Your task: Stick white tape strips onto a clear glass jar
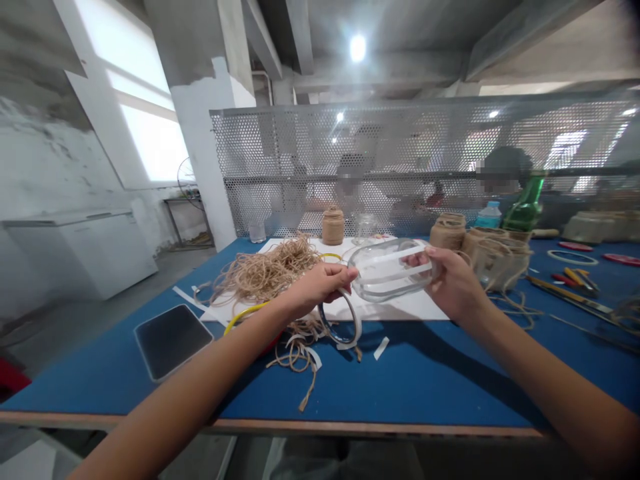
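Observation:
A clear glass jar (pixel 387 270) lies on its side in the air above the blue table, with a white strip of tape running along it. My right hand (pixel 450 280) is closed round the jar's right end. My left hand (pixel 320 285) is closed at the jar's left end, with a roll of white double-sided tape (pixel 341 327) hanging from its fingers. A white board (pixel 400 308) lies on the table below the jar.
A heap of jute twine (pixel 265 273) and a yellow ring (pixel 240 317) lie left. A dark tablet (pixel 173 339) rests near the table's (pixel 425 380) left edge. Twine-wrapped jars (pixel 333 227), a green bottle (pixel 525 203) and tools (pixel 575 277) stand right. People sit behind a perforated metal screen (pixel 400 153).

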`<action>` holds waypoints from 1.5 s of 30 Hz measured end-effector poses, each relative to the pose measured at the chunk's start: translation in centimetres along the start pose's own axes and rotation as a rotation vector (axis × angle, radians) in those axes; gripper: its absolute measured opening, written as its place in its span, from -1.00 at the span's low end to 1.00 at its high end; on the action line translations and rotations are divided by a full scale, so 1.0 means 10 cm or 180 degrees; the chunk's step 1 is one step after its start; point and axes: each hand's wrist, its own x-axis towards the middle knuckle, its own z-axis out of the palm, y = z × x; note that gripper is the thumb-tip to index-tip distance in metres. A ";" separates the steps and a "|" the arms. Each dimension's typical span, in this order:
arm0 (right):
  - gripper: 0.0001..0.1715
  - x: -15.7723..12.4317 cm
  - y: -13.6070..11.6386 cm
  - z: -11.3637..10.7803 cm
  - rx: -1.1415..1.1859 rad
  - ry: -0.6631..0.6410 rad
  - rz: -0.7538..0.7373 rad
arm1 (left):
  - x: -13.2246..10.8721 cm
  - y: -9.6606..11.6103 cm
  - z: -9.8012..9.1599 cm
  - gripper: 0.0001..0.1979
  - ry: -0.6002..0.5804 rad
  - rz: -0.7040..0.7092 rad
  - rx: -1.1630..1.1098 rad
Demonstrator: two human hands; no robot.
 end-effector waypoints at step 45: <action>-0.84 0.09 -0.30 0.77 -0.4357 -0.0818 -0.2085 | -0.19 0.17 0.02 -0.67 0.1798 0.1797 0.1662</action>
